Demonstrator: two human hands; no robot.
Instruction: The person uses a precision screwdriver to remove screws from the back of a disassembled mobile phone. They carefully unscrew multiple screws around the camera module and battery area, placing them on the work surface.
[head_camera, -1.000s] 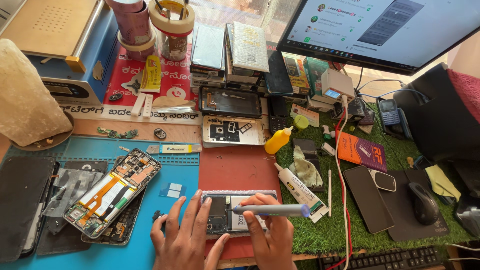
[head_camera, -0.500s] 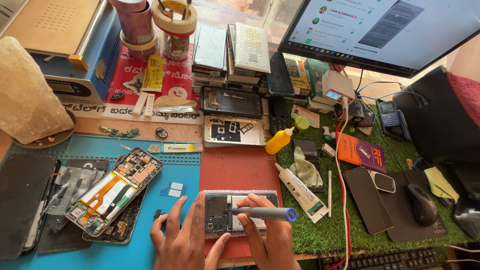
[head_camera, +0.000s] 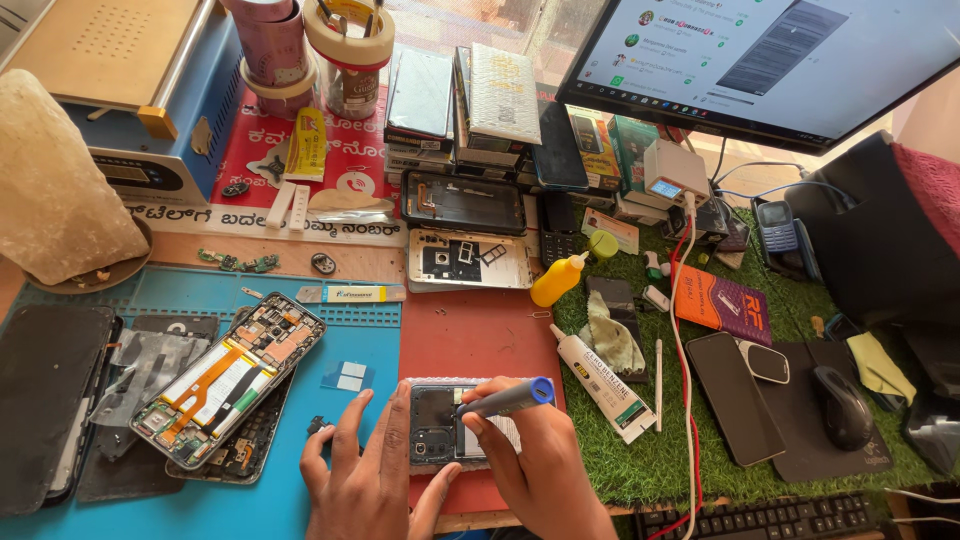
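My left hand (head_camera: 362, 478) lies flat with fingers spread, pressing the left edge of an opened phone body (head_camera: 438, 432) on the red mat (head_camera: 470, 335). My right hand (head_camera: 540, 475) grips a blue-capped grey screwdriver (head_camera: 508, 398), its tip down inside the phone's upper part. The lower part of the phone is hidden under both hands. A second opened phone (head_camera: 230, 378) with orange flex cables lies on the blue mat (head_camera: 210, 500) to the left.
A dark screen panel (head_camera: 45, 400) lies far left. A white glue tube (head_camera: 600, 382), yellow squeeze bottle (head_camera: 556, 280), phone frames (head_camera: 462, 202), stacked boxes, a monitor (head_camera: 760, 60), mouse (head_camera: 842, 405) and keyboard (head_camera: 770, 518) crowd the right and back. A blue machine (head_camera: 130, 90) stands back left.
The screwdriver has tilted from lying nearly level across the phone to pointing down into it. My right hand shifted slightly left; my left hand stays on the phone.
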